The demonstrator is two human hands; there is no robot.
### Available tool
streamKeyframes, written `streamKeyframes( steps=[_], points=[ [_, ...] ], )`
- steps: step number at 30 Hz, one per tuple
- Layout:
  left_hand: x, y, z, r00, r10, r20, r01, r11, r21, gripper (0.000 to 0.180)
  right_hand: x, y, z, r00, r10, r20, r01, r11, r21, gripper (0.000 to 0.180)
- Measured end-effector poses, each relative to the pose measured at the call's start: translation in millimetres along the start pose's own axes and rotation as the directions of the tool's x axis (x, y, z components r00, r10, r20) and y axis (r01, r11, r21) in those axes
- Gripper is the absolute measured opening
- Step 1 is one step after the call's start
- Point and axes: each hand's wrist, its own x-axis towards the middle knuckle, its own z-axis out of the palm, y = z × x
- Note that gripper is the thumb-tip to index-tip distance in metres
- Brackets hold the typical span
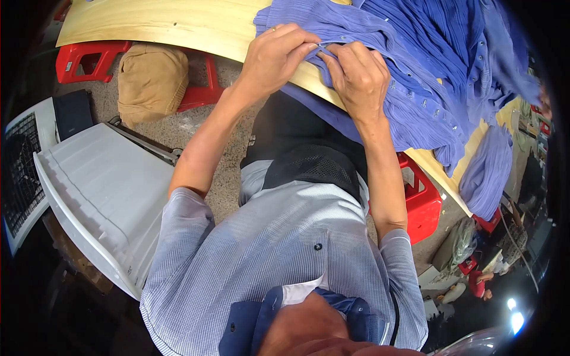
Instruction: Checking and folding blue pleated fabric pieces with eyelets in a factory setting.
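Note:
A blue-violet ribbed garment (409,77) lies on the wooden table, with a row of small shiny buttons or snaps along its edge. My left hand (274,58) is closed, thumb and forefinger pinching the garment's edge. Close beside it, my right hand (358,74) also pinches that edge, fingers curled. Between the fingertips shows a tiny bit of the cloth's edge; whether a button or snap sits there is too small to tell. Part of the garment hangs over the table's near side by my lap.
The pale wooden table (160,24) spans the top. More blue-violet garments (433,29) are heaped at its right, and a folded one (488,172) hangs at the right edge. Red stools (418,204) stand below; one bears a tan bundle (151,83). A whitish appliance (107,196) stands left.

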Motion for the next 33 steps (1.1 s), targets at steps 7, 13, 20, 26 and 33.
streamKeyframes(
  steps=[7,13,20,26,33],
  points=[
    [1,-3,0,0.998,0.055,-0.007,-0.055,0.998,0.017,0.013,-5,-1,9,0.997,0.040,-0.069,-0.037,0.998,0.048,0.019],
    [-2,-1,-4,0.997,0.080,0.015,-0.080,0.997,0.013,0.014,4,5,6,0.995,-0.087,-0.042,0.089,0.995,0.054,0.023],
    [2,-2,-10,0.995,0.022,0.096,-0.022,1.000,-0.004,0.012,0,6,8,0.999,-0.013,-0.050,0.020,0.988,0.151,0.019],
    [1,-3,1,1.000,0.029,-0.002,-0.029,0.998,0.053,0.010,-3,-7,3,0.965,0.259,0.048,-0.262,0.925,0.275,0.014],
    [-1,-6,2,1.000,0.023,-0.018,-0.022,0.999,0.030,0.008,3,-5,1,0.952,0.286,0.106,-0.305,0.912,0.276,0.011]
  ],
)
